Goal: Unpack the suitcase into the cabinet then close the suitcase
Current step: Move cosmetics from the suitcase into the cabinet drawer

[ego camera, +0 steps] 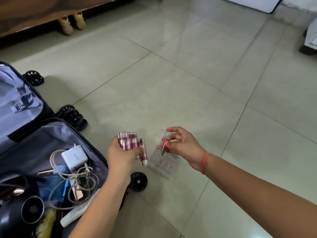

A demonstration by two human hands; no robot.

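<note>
The dark suitcase (96, 152) lies open on the floor at the lower left. Inside it are a white charger (74, 158) with a tangled cable, a blue item and a round black object. My left hand (122, 156) is closed around several pink lip-gloss tubes (132, 143), just right of the suitcase edge. My right hand (183, 146) pinches a single clear tube (165, 143) with red and green inside. A clear plastic organiser (163, 163) hangs blurred under that tube; I cannot tell whether the hand holds it too.
Pale floor tiles (188, 86) spread ahead and to the right. A wooden piece of furniture (34, 12) with carved feet runs along the top left. White furniture (311, 36) stands at the right edge. Black suitcase wheels (139, 181) stick out below my left wrist.
</note>
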